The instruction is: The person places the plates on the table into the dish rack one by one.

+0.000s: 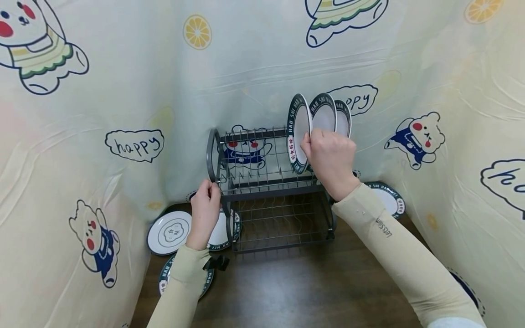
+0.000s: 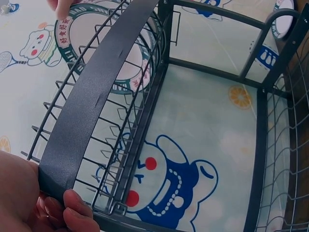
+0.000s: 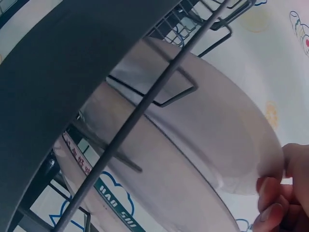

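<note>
A two-tier dark metal dish rack (image 1: 279,193) stands against the patterned sheet. Its upper left front corner is in the grip of my left hand (image 1: 205,209), whose fingers curl round the flat black bar (image 2: 87,96) in the left wrist view. My right hand (image 1: 332,159) pinches the rim of a white plate (image 1: 299,123) with a green lettered border, upright at the right part of the upper tier. Two similar plates, one (image 1: 324,111) behind the other (image 1: 344,120), stand just right of it. Thumb and fingertips (image 3: 270,193) meet on the held plate's edge (image 3: 231,116).
An upside-down plate (image 1: 170,232) lies left of the rack, with another plate (image 1: 221,232) beside it and one (image 1: 207,284) under the left forearm. Right of the rack lies a further plate (image 1: 387,198). Cartoon-printed sheeting (image 1: 246,59) walls the brown table (image 1: 295,287).
</note>
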Available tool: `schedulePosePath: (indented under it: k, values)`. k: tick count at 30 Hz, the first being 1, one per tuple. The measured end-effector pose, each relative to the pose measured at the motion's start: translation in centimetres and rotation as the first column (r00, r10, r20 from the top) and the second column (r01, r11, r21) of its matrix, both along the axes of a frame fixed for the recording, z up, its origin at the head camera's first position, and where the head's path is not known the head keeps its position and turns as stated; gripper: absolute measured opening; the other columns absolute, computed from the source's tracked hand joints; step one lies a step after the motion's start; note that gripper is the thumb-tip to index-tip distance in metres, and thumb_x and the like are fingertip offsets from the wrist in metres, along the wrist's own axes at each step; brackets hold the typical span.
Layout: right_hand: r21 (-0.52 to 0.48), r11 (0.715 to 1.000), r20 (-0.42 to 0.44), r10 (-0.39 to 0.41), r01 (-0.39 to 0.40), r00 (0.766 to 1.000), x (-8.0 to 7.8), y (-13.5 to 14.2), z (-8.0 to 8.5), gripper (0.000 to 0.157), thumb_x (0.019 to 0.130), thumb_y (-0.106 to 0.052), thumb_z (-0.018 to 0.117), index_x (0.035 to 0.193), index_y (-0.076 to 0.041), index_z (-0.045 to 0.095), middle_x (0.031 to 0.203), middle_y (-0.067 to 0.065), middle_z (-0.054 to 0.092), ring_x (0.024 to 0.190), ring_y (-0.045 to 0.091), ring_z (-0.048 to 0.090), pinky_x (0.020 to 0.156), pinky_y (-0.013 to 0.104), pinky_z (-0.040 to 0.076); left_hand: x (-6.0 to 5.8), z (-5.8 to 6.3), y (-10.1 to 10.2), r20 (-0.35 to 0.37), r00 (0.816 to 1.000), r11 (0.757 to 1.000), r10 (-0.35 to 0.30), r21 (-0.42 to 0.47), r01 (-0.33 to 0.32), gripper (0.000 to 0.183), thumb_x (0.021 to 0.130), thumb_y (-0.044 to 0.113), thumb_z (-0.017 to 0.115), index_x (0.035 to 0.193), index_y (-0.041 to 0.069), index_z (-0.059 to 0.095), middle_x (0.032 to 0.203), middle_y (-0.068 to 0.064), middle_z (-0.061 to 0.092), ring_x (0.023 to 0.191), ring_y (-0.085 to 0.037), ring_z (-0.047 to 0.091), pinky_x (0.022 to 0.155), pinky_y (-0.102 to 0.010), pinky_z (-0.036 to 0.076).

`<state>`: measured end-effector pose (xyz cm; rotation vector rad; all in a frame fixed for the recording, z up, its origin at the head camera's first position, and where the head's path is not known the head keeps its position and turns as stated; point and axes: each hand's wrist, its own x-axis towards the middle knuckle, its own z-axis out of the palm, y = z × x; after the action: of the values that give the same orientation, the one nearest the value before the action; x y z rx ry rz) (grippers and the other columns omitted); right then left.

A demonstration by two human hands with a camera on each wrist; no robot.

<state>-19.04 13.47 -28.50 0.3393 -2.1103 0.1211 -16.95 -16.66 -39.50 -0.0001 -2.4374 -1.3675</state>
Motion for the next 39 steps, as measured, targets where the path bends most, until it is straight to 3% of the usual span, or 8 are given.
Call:
schedulePosePath:
  k: [7, 18, 29, 39]
  values:
    - [0.031, 0.999, 0.077, -0.046, 0.044, 0.996, 0.4, 0.3, 0.0, 0.043, 0.105, -0.021, 0.057, 0.067, -0.001, 0.055, 0.051, 0.009, 0.048, 0.039, 0.027, 0.047, 0.04, 0.03, 0.023, 0.0, 0.0, 0.1, 0.005, 1.0, 1.0, 0.005, 0.002, -0.005, 0.027, 0.11, 0.021, 0.041, 0.087, 0.01, 0.048, 0.071, -0.007, 0.051, 0.059, -0.025, 0.053, 0.051, -0.031, 0.042]
    - [0.029, 0.999, 0.076, -0.044, 0.042, 0.996, 0.8, 0.6, 0.0, 0.049, 0.109, -0.025, 0.052, 0.064, -0.005, 0.047, 0.051, 0.006, 0.042, 0.038, 0.025, 0.042, 0.039, 0.032, 0.02, 0.0, 0.1, 0.1, -0.01, 1.0, 1.0, 0.0, -0.011, -0.001, 0.029, 0.111, 0.022, 0.039, 0.086, 0.01, 0.047, 0.069, -0.007, 0.052, 0.058, -0.022, 0.053, 0.051, -0.032, 0.041]
    - [-0.035, 0.997, 0.025, -0.064, 0.065, 0.998, 1.1, 1.0, 0.3, 0.042, 0.104, -0.024, 0.064, 0.071, -0.002, 0.051, 0.055, 0.01, 0.048, 0.043, 0.033, 0.051, 0.037, 0.035, 0.026, 0.2, 0.2, 0.0, -0.018, 1.0, 1.0, -0.013, 0.006, 0.013, 0.027, 0.11, 0.021, 0.04, 0.086, 0.01, 0.045, 0.068, -0.008, 0.051, 0.058, -0.027, 0.052, 0.052, -0.033, 0.041]
    - [-0.073, 0.997, 0.042, -0.015, 0.018, 0.999, 1.2, 1.4, 0.4, 0.034, 0.103, -0.02, 0.065, 0.075, -0.003, 0.054, 0.057, 0.008, 0.048, 0.044, 0.03, 0.049, 0.038, 0.035, 0.026, 0.2, 0.2, 0.1, 0.001, 1.0, 1.0, -0.017, 0.01, 0.017, 0.027, 0.111, 0.023, 0.039, 0.088, 0.01, 0.046, 0.07, -0.008, 0.052, 0.059, -0.027, 0.052, 0.052, -0.032, 0.041]
